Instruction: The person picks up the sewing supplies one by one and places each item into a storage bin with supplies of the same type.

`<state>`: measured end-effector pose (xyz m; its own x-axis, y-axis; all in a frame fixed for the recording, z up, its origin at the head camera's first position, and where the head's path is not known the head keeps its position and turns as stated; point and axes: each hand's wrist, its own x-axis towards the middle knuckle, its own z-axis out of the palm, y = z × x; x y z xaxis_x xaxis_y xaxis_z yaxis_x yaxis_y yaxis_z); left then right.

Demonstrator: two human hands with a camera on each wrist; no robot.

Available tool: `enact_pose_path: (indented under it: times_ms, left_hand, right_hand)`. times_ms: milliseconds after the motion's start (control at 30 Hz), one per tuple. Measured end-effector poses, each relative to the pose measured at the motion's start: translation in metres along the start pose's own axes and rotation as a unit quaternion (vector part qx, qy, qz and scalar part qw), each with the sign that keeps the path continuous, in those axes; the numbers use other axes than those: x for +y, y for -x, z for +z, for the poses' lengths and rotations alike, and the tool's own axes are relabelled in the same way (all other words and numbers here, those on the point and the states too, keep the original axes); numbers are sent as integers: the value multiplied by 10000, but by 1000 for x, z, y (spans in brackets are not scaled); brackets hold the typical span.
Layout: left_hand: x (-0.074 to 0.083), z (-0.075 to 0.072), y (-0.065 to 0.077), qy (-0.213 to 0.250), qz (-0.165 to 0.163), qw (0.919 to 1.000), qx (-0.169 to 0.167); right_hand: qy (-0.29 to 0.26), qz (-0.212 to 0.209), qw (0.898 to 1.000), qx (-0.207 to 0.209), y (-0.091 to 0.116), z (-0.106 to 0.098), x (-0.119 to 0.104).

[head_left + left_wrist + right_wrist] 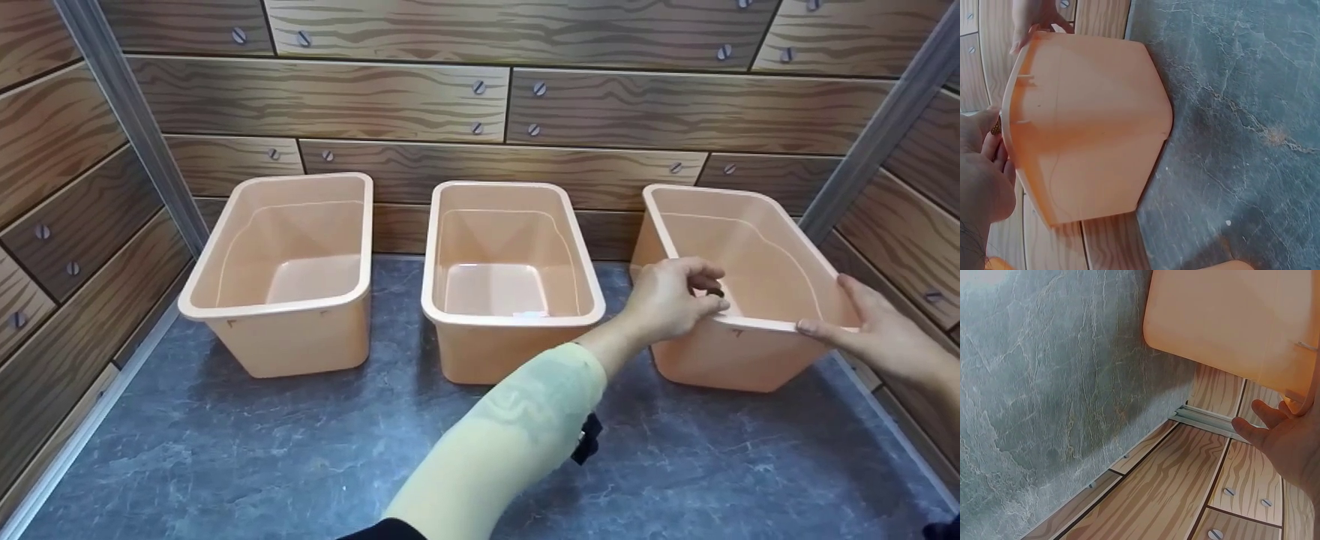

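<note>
My left hand [675, 296] reaches over the front rim of the right peach-coloured bin [750, 356]. It pinches a small dark brown piece with a textured surface [996, 126] between thumb and fingers, right at the rim. The fingers partly hide this piece, and I cannot tell its kind. At the same bin's front right corner, my right hand [874, 330] grips the rim, thumb along the front and fingers at the right side. From the right wrist view, that hand's fingers [1264, 419] show at the bin's corner. The bin stands angled on the floor.
A middle bin [517, 321] and a left bin [281, 309], same colour, stand in a row beside it. Something small and whitish [531, 314] shows inside the middle bin's front. Wood-patterned walls [390, 97] with metal corner posts [142, 112] enclose the grey marbled surface [300, 442].
</note>
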<state>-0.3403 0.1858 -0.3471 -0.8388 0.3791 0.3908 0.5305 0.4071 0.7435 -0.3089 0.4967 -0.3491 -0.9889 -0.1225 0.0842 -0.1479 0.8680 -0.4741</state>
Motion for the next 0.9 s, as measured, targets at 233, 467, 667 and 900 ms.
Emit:
enact_pose_path:
  times_ms: [233, 467, 667, 900]
  left_hand:
    - [1, 2, 0, -77, -149, 9999, 30]
    - [3, 4, 0, -8, -277, 9996, 104]
    - [4, 2, 3, -85, -379, 9992, 53]
    - [2, -1, 2, 110, -325, 9994, -24]
  right_hand:
    - [-25, -10, 10000, 15, 1, 0, -1]
    - [-67, -19, 10000, 5, -1, 0, -1]
    - [-83, 26, 9999, -131, 0, 0, 1]
    - [-61, -92, 9999, 10, 0, 0, 0]
